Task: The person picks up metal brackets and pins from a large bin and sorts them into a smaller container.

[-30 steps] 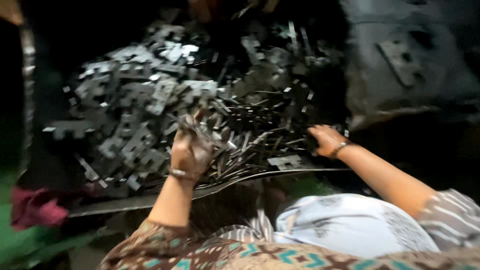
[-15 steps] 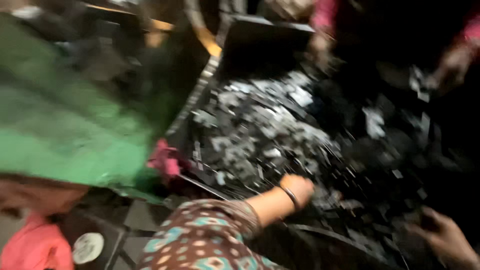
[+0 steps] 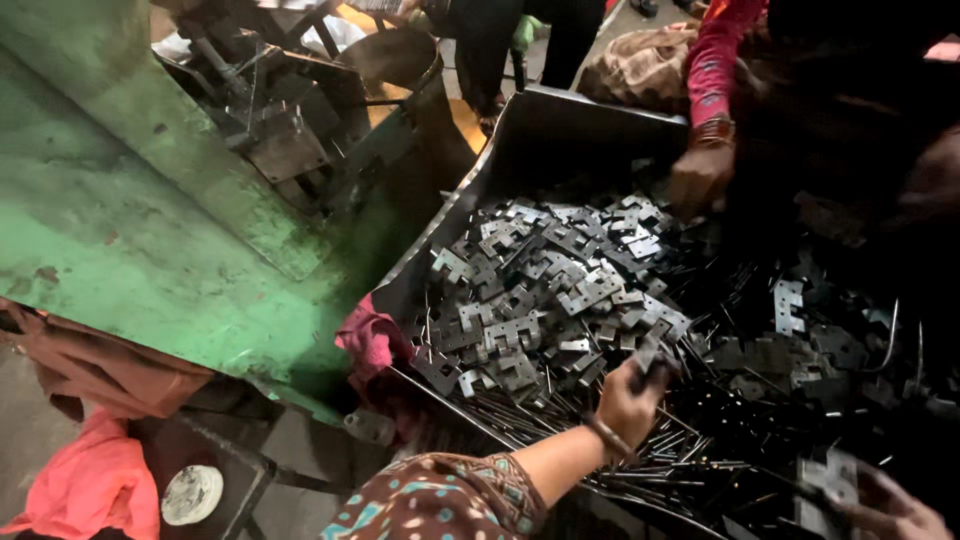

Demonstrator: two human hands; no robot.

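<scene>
- The left hand (image 3: 628, 398) reaches forward from the bottom of the view, forearm stretched up and to the right out of a patterned sleeve (image 3: 445, 498), a thin bangle (image 3: 603, 437) on the wrist.
- Its grip is closed: the fingers curl around a small dark metal piece (image 3: 648, 362) that sticks up just above the knuckles; the exact shape of the piece is too dim to tell.
- The fist sits over a layer of thin dark metal rods (image 3: 690, 440), which lie criss-crossed under and beside it.
- Just beyond the fist, up and to the left, lies a heap of flat stamped metal plates (image 3: 540, 290), notched and punched with small holes, grey and shiny.
- Rods and plates all lie in a big sheet-metal tray (image 3: 560, 125), whose upright back wall stands at the far end.
- The right hand (image 3: 890, 510) shows only in part at the lower right corner, near a pale plate (image 3: 825, 480); whether its grip is open or closed cannot be told.
- Another person's hand (image 3: 700, 178), from a red sleeve with bangles, rests on the far part of the heap.
- A pink rag (image 3: 368, 340) hangs over the tray's near left edge.
- Left of the tray stands a green machine body (image 3: 120, 240), worn and scratched.
- A salmon-coloured cloth (image 3: 90, 485) lies at the lower left.
</scene>
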